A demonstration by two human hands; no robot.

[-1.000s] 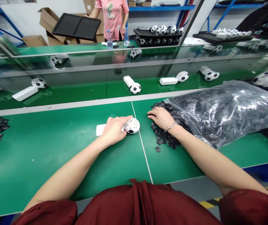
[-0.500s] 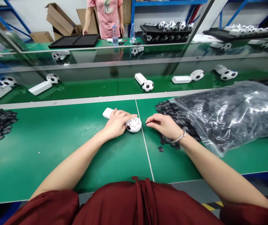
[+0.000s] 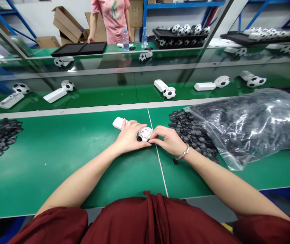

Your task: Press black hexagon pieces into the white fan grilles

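Lying far left of the white line (image 3: 161,169): first heap of black pieces (image 3: 2,140). Nearer left: white handle (image 3: 118,123); worker's left hand (image 3: 129,137), fingers clamped on the football-patterned head (image 3: 145,133), just left of the line. Across the line: right hand (image 3: 169,139), thumb and forefinger together at the head, anything pinched indiscernible. Right: second heap (image 3: 193,134); clear bag (image 3: 256,122).

Right fingers (image 3: 159,131) seemingly touch the soccer-patterned ball (image 3: 145,133).
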